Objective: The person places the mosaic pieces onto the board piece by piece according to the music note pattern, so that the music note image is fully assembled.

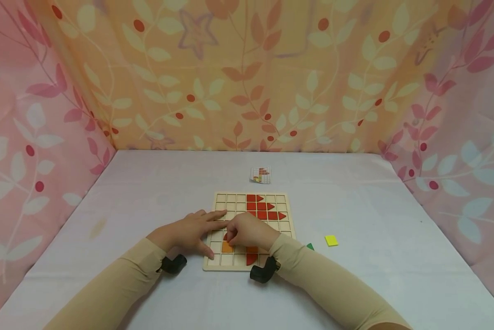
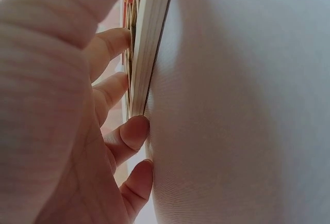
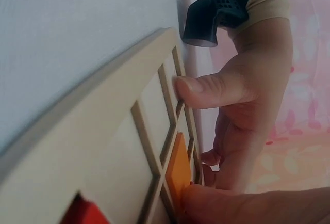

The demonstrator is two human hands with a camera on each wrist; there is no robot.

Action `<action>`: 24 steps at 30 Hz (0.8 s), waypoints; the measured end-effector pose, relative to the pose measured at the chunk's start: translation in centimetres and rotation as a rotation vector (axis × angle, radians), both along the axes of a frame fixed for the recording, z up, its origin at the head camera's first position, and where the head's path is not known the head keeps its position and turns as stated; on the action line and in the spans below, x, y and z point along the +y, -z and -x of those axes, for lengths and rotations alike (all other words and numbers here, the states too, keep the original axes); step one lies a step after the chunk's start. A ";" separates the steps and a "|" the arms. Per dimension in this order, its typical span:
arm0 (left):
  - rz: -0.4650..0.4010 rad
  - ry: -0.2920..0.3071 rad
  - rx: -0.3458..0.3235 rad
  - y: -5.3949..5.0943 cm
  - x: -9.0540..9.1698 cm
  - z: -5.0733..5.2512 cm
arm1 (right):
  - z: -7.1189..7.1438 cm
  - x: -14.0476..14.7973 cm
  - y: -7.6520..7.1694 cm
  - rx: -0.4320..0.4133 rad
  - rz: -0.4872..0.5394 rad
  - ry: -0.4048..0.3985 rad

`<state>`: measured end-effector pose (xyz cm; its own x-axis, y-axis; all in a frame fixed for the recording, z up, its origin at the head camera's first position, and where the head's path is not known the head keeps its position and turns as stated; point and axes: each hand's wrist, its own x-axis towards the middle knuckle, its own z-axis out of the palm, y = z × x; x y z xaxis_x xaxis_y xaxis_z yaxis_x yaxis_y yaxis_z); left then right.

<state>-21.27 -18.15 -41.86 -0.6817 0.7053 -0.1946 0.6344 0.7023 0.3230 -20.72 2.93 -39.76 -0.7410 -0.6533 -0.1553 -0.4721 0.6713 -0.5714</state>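
Note:
A wooden grid board (image 1: 230, 268) lies flat on the table. Across its near left side spreads my left hand (image 1: 187, 231), fingers straight and thumb resting on the near left cells. My right hand (image 1: 253, 230) bends over the board's middle; its curled fingers and thumb pinch a small red piece (image 1: 225, 237), mostly hidden beneath them. Just below, an orange square (image 1: 227, 247) sits in a cell, and in the right wrist view the right thumb (image 3: 247, 203) touches that square. Rows of red pieces (image 1: 262, 206) fill upper right cells. A red rounded piece (image 1: 251, 259) lies near the bottom.
A small printed pattern card (image 1: 260, 175) lies behind the board. To the right are a yellow square (image 1: 331, 240) and a green piece (image 1: 310, 246), partly covered by the right sleeve. Patterned curtains (image 1: 247, 91) enclose the white table (image 1: 148, 183) at back and sides.

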 end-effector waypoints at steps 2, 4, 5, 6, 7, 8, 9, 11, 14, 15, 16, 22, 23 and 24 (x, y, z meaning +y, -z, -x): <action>-0.005 0.001 -0.002 0.0 0.0 0.0 | -0.1 0.0 0.0 0.005 0.000 -0.005; -0.003 0.003 0.000 -0.1 0.0 -0.1 | -0.1 0.1 0.0 0.011 -0.002 -0.020; -0.007 0.004 0.002 -0.1 0.0 -0.1 | -0.1 0.1 0.0 0.012 -0.001 -0.028; -0.010 0.008 0.004 -0.1 0.0 -0.1 | -0.1 0.3 0.0 0.006 0.004 -0.034; -0.009 0.007 0.005 -0.1 0.0 -0.1 | -0.1 0.4 -0.1 0.003 0.007 -0.039; -0.006 0.007 0.003 -0.1 0.0 -0.2 | -0.1 0.6 -0.2 0.003 0.010 -0.041; -0.005 0.008 0.004 -0.1 0.0 -0.2 | -0.1 0.9 -0.3 0.000 0.011 -0.040; -0.003 0.008 0.006 -0.1 0.0 -0.2 | 0.1 1.5 -0.6 0.005 0.022 -0.036; 0.016 0.001 0.003 -0.1 0.1 -0.2 | 0.4 2.7 -1.1 0.032 0.020 -0.022; 0.020 0.000 0.004 -0.1 0.1 -0.2 | 0.5 3.2 -1.3 0.041 0.022 -0.018; 0.023 -0.001 0.005 -0.1 0.1 -0.2 | 0.6 3.6 -1.5 0.051 0.027 -0.016; 0.029 -0.028 -0.013 -0.1 0.3 -0.3 | 0.9 7.0 -3.0 0.066 0.062 0.033; 0.028 -0.035 -0.019 -0.1 0.4 -0.3 | 0.9 7.6 -3.3 0.061 0.063 0.047; 0.028 -0.040 -0.021 -0.1 0.4 -0.3 | 0.9 8.2 -3.5 0.057 0.067 0.057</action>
<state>-20.96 -17.76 -41.75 -0.7051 0.6714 -0.2281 0.5988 0.7361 0.3156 -21.66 11.17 -36.23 -0.7834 -0.6177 -0.0692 -0.4673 0.6587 -0.5897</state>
